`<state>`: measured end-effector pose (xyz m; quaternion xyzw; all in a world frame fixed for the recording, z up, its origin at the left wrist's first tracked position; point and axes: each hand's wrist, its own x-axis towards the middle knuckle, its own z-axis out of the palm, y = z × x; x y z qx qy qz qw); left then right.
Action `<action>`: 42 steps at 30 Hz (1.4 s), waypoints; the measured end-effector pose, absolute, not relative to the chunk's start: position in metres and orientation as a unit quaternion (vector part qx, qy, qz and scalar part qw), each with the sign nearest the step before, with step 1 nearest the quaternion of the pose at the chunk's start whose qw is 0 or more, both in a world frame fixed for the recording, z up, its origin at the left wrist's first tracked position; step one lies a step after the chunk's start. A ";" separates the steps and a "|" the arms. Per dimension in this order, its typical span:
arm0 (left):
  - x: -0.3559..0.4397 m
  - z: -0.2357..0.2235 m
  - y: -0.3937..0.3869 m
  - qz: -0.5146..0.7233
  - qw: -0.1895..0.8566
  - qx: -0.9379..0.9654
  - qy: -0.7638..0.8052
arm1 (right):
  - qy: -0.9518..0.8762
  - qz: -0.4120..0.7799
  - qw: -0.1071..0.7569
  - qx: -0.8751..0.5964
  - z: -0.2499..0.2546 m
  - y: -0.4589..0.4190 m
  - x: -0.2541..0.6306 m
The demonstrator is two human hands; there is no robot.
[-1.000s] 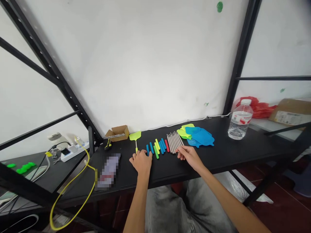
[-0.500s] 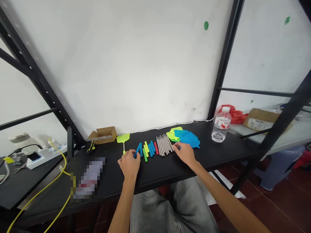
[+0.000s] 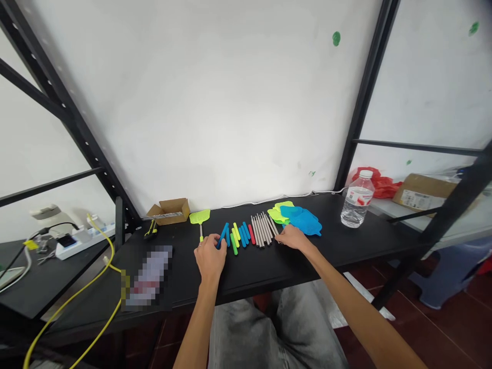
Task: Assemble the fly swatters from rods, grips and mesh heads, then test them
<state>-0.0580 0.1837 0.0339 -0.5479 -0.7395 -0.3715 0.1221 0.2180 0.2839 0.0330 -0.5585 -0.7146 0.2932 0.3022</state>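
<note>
My left hand (image 3: 210,257) is closed around the lower part of a blue handle (image 3: 222,233), which stands at a slant. Beside it on the black table lies a row of short handles: another blue one, a green one (image 3: 234,244), yellow ones (image 3: 236,231), more blue ones (image 3: 244,234) and a red one (image 3: 251,234). Several thin metal rods (image 3: 262,229) come next to the red handle. With fingers pinched, my right hand (image 3: 294,238) grips the lower end of the rightmost rod. Past that hand are blue (image 3: 302,219) and lime (image 3: 277,213) fly swatter heads, piled flat.
A lime fly swatter (image 3: 200,217) lies behind my left hand. Further left are an open cardboard box (image 3: 172,212), a blurred flat object (image 3: 150,277) and a yellow cable (image 3: 107,266). A water bottle (image 3: 356,201) stands at the right, near a black rack post (image 3: 363,97).
My right hand's fingers have come down onto the end of the rightmost metal rod. My left hand keeps the blue handle in nearly the same place. The view has shifted slightly.
</note>
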 end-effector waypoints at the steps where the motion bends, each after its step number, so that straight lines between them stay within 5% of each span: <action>1: -0.058 0.034 0.183 -0.381 0.118 -0.556 -0.729 | -0.709 0.319 0.314 -0.545 0.033 0.283 0.219; 11: -0.049 0.038 0.178 -0.370 0.064 -0.743 -0.553 | -0.533 0.583 0.517 -0.330 0.024 0.236 0.187; 32: -0.042 0.037 0.179 -0.355 0.052 -0.801 -0.478 | -0.684 0.470 0.471 -0.298 0.022 0.216 0.176; 42: -0.059 0.029 0.185 -0.558 -0.064 -0.584 -0.586 | -0.548 0.549 0.554 -0.303 0.020 0.223 0.183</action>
